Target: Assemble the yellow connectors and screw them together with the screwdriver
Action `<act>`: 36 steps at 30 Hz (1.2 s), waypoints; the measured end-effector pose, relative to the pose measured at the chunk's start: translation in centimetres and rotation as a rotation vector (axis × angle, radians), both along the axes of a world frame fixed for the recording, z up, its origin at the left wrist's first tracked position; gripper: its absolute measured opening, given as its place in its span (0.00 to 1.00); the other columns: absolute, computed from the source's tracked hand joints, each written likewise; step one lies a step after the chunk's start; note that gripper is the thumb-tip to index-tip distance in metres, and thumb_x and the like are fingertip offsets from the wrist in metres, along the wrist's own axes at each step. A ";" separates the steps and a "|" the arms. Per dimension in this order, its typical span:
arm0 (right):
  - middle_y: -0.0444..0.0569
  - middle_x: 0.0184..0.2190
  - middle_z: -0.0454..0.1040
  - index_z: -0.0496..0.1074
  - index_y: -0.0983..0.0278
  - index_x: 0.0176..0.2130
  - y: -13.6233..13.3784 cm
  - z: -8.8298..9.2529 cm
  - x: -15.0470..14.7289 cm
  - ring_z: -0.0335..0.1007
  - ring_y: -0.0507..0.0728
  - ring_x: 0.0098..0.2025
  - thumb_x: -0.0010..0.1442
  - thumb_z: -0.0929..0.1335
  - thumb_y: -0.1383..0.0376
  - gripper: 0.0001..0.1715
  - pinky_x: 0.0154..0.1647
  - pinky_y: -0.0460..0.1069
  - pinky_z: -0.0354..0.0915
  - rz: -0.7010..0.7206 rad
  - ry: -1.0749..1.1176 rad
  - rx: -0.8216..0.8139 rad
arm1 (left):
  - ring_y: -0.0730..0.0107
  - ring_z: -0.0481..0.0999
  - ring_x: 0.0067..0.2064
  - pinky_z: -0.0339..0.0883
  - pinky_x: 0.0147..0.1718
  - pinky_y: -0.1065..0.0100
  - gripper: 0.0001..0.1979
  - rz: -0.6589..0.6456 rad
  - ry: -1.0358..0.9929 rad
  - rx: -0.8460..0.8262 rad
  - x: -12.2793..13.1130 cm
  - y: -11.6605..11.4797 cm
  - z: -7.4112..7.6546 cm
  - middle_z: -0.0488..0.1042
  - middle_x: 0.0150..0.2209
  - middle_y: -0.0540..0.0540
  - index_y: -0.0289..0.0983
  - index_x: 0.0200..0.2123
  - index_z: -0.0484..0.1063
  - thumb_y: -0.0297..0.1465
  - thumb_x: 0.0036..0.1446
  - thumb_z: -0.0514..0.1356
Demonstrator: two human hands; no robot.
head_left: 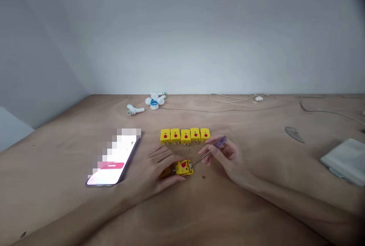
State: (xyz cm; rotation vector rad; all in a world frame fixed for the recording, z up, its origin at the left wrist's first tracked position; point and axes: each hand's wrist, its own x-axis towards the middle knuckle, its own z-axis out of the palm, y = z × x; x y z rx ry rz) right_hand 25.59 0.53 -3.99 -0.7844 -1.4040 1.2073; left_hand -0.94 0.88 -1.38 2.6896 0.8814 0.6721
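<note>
Left hand (pixel 155 172) clasps a yellow two-pin plug (pixel 184 167) down on the wooden tabletop (pixel 57 170), fingers curled around it, a further yellow piece (pixel 165 172) half hidden beneath them. Right hand (pixel 225 158) pinches a small screwdriver (pixel 220 142) with a translucent purple handle, its tip at the plug's right edge. Tiny screw (pixel 203 177) lies near the plug at 4 o'clock. Row of five matching plugs (pixel 185 135) at 12 o'clock, pins toward the hands. Phone (pixel 114 158), screen pixelated, at 9 o'clock. White plastic fittings (pixel 154 101) well off at 11 o'clock; flat white case (pixel 346 161) at 3 o'clock.
</note>
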 end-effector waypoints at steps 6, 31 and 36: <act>0.52 0.40 0.81 0.69 0.60 0.54 -0.2 0.7 0.0 0.80 0.56 0.33 0.71 0.67 0.55 0.17 0.32 0.50 0.75 0.088 0.012 0.046 | 0.54 0.77 0.51 0.72 0.51 0.54 0.16 -0.012 -0.014 0.001 -0.1 0.1 -0.2 0.79 0.49 0.42 0.40 0.54 0.72 0.41 0.68 0.61; 0.53 0.40 0.82 0.70 0.60 0.51 -0.1 0.2 0.1 0.81 0.57 0.37 0.70 0.68 0.56 0.14 0.37 0.52 0.76 0.122 -0.011 0.027 | 0.55 0.77 0.52 0.72 0.52 0.55 0.16 -0.011 -0.013 -0.008 0.0 0.0 0.2 0.78 0.49 0.42 0.40 0.54 0.72 0.40 0.67 0.61; 0.51 0.37 0.84 0.71 0.62 0.41 0.3 -0.1 -0.1 0.82 0.56 0.32 0.67 0.71 0.58 0.10 0.34 0.50 0.77 0.081 0.020 -0.015 | 0.55 0.77 0.50 0.72 0.50 0.56 0.15 -0.004 -0.023 0.006 0.0 0.0 -0.1 0.79 0.49 0.43 0.40 0.54 0.72 0.39 0.67 0.62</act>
